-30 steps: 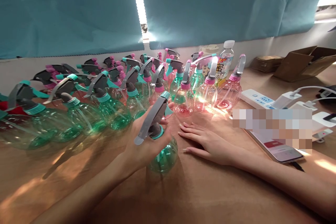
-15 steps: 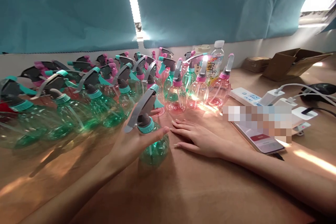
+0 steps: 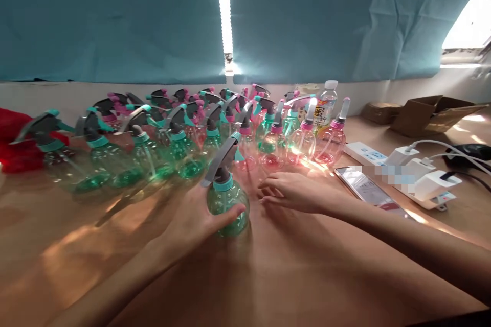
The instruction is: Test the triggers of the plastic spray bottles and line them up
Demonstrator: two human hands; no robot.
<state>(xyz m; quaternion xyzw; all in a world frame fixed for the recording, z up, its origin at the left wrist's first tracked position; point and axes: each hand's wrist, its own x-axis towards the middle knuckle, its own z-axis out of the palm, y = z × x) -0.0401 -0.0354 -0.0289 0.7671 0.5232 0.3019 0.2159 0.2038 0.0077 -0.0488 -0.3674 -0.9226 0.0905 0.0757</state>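
Note:
My left hand [image 3: 190, 218] is wrapped round the body of a green clear spray bottle [image 3: 230, 195] with a turquoise collar and a grey trigger head. The bottle stands upright, and my thumb lies across its front. To its right, my right hand [image 3: 297, 191] hovers low over the table, palm down. Its fingers are loosely bent, a little apart, and hold nothing. Behind the hands stand a pink spray bottle [image 3: 271, 149] and several others like it. Further left is a row of green spray bottles [image 3: 187, 156].
On the right lie a phone [image 3: 364, 186] and a white power strip [image 3: 364, 154] with plugged-in chargers [image 3: 437, 184] and cables. Cardboard boxes [image 3: 416, 115] sit at the back right. A drink bottle [image 3: 329, 96] rises behind the pink ones. Something red [image 3: 17, 145] is at far left.
The view has turned, so the scene sits lower and further right. My right hand has lifted off the table with its fingers more bent. My left grip sits lower on the spray bottle.

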